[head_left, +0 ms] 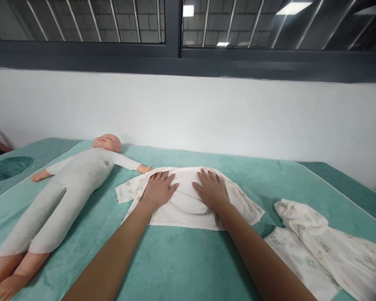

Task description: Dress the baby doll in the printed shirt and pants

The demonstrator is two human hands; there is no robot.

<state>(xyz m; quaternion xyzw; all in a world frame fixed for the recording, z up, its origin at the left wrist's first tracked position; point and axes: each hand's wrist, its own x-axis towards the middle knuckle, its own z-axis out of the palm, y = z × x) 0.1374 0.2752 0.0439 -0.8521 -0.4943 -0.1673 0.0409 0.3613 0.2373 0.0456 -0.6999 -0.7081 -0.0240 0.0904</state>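
Note:
A white baby garment (188, 207) with a faint print lies spread on the teal towel-covered surface (175, 259). My left hand (158, 189) rests flat on its left part, fingers stretched out. My right hand (210, 189) lies flat on its right part, fingers also spread. Both palms press down on the cloth and hold nothing. To the left a baby doll (65, 188) in a grey bodysuit lies on its back, arms out, one hand nearly touching the garment.
A second white printed cloth (319, 251) lies crumpled at the right. A white wall (207, 113) and a dark-framed window (178, 54) stand behind the surface. A dark green shape (6, 167) sits at the far left.

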